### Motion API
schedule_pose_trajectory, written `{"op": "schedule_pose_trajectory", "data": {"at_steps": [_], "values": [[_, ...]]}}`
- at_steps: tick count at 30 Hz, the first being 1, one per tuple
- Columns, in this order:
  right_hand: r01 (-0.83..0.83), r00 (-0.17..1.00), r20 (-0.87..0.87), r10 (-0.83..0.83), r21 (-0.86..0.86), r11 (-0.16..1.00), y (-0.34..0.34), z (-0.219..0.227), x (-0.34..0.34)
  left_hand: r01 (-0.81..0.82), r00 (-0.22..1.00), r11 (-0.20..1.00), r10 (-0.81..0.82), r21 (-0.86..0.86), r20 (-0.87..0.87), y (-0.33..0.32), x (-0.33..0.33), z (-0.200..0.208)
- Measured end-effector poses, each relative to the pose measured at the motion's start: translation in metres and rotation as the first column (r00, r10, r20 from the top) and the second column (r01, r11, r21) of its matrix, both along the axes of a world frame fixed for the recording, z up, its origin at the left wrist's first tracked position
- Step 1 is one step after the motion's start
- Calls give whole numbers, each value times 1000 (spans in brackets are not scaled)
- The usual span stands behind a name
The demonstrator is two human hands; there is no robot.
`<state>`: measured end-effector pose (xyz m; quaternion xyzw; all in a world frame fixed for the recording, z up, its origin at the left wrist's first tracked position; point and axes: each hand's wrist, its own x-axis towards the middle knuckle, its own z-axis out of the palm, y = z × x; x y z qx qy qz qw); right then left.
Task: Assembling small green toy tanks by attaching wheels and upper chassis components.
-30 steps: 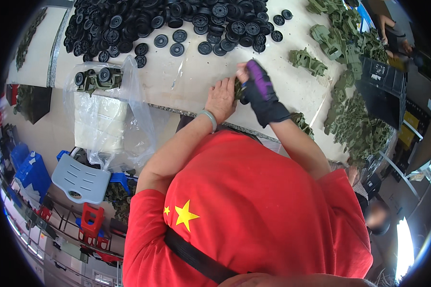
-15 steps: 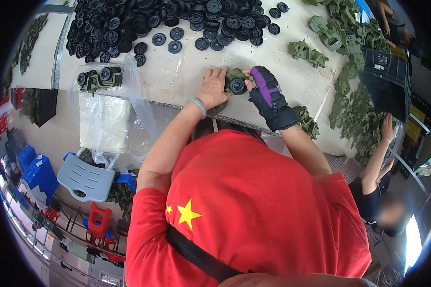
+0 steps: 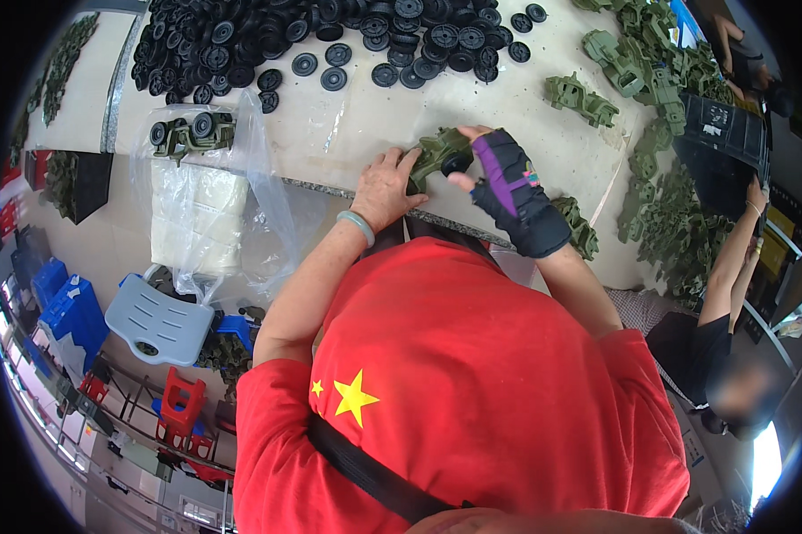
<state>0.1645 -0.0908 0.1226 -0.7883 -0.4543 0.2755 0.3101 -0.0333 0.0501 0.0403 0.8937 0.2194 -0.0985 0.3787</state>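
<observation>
An olive-green toy vehicle body (image 3: 440, 149) rests tilted on the table near its front edge, with a black wheel (image 3: 457, 163) at its right end. My left hand (image 3: 385, 189), a pale bangle at its wrist, closes on the body's left end. My right hand (image 3: 513, 187) wears a black and purple fingerless glove. Its thumb and forefinger are spread apart beside the wheel, the forefinger close to the body's far side.
Black wheels (image 3: 232, 44) lie heaped along the far side. Green vehicle bodies (image 3: 650, 80) pile up at the right, beside a black crate (image 3: 721, 133) touched by another person's hand (image 3: 755, 198). A wheeled green vehicle (image 3: 193, 133) sits on a plastic bag (image 3: 257, 178) at the left.
My right hand has drawn back slightly and its thumb has parted from the wheel. The vehicle body has turned in my left hand. At right, the other person's arm has moved.
</observation>
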Motion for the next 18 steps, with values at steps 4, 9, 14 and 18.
{"op": "schedule_pose_trajectory", "data": {"at_steps": [4, 9, 14, 18], "values": [[-293, 896, 319, 309, -96, 951, 7, -4, -10, -6, 999, 999, 4, 33, 51, -1, -1, -2], [-154, 962, 227, 154, -19, 988, -13, -13, -17, 34, 999, 999, -35, 25, 35, -6, 12, 5], [-367, 842, 403, 359, -62, 928, -22, -6, -9, 53, 996, 999, -52, 1, -69, -14, 31, 5], [-350, 855, 423, 301, 43, 936, -21, -5, -10, 58, 995, 997, -62, -54, -77, -10, 30, -6]]}}
